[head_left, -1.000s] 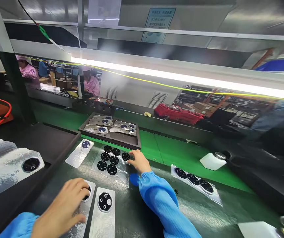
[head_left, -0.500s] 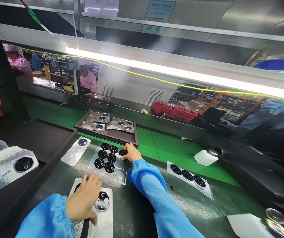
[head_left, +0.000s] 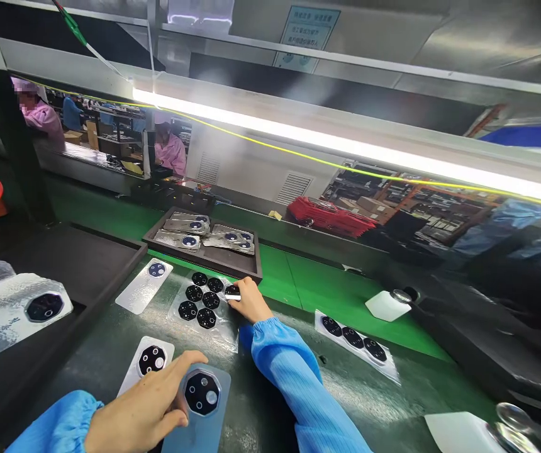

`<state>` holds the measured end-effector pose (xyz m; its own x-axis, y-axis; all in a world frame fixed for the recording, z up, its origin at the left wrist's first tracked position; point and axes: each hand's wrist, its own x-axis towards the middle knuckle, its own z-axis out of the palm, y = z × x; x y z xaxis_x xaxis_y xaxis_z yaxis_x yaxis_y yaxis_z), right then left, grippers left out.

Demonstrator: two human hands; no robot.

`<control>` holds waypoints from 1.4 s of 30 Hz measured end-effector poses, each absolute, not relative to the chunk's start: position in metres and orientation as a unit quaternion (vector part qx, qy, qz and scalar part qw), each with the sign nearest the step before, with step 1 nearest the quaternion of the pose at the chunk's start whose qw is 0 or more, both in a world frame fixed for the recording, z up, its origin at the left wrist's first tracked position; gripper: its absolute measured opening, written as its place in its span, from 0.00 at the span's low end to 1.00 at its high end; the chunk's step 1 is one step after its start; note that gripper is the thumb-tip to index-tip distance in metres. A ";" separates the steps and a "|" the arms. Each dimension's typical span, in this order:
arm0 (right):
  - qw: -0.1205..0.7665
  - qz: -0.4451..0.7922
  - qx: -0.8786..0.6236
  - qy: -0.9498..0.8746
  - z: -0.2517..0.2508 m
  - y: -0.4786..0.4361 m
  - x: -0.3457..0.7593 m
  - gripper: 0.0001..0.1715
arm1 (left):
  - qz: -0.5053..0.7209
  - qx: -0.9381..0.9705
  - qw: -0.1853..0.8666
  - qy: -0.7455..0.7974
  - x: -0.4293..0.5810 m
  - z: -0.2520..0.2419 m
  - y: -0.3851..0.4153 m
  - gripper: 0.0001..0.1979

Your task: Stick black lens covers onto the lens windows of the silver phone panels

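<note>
While a clear sheet is lying flat on the worktop, carrying 6 black discs, the head view is showing both hands near it. At the sheet's right edge, the right hand is pinching 1 more disc between thumb and fingers, a white strip showing along its lower side. On the near side of the sheet, the left hand is gripping a bluish panel at its left side, though some fingertips are staying hidden. Also nearer than the sheet, a pale panel is lying partly covered by that hand. Just left of the sheet, a silver panel is resting on its own. Beyond the sheet, a dark tray is holding a heap of similar panels. Well to the sheet's right, a strip is bearing 3 black discs, and farther right a white bottle is sitting.
</note>
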<state>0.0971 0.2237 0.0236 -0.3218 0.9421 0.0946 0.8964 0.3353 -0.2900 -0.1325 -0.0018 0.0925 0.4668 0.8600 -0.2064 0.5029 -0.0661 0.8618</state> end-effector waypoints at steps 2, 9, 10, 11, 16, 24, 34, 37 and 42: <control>0.128 0.107 -0.566 -0.807 0.024 0.225 0.099 0.19 | 0.217 0.672 0.529 0.472 -0.129 0.090 -0.004 0.39; 0.154 0.193 -0.578 -0.778 0.027 0.234 0.113 0.18 | 0.346 0.483 0.697 0.402 -0.106 0.070 -0.009 0.40; 0.163 0.205 -0.579 -0.772 0.027 0.235 0.115 0.18 | 0.355 0.471 0.705 0.394 -0.103 0.068 -0.009 0.37; 0.174 0.215 -0.580 -0.766 0.028 0.236 0.117 0.18 | 0.360 0.462 0.710 0.391 -0.100 0.067 -0.010 0.34; 0.259 0.233 -0.577 -0.739 0.041 0.236 0.133 0.17 | 0.371 0.424 0.735 0.378 -0.085 0.079 -0.011 0.25; 0.365 0.248 -0.499 -0.746 0.092 0.172 0.170 0.18 | 0.388 0.386 0.741 0.389 -0.061 0.078 -0.002 0.24; 0.419 0.268 -0.443 -0.746 0.046 0.068 0.183 0.21 | 0.352 0.363 0.761 0.407 -0.039 0.055 0.023 0.21; 0.438 0.275 -0.459 -0.722 0.028 0.065 0.188 0.24 | 0.355 0.359 0.765 0.400 -0.037 0.050 0.028 0.20; 0.452 0.296 -0.475 -0.695 0.015 0.066 0.193 0.21 | 0.356 0.362 0.762 0.401 -0.038 0.048 0.033 0.19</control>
<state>0.1928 0.0662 0.0153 -0.1400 0.9277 0.3460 0.3931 0.3728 -0.8405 -0.0375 0.0332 0.0478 0.4239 0.8336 -0.3542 -0.2526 0.4843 0.8376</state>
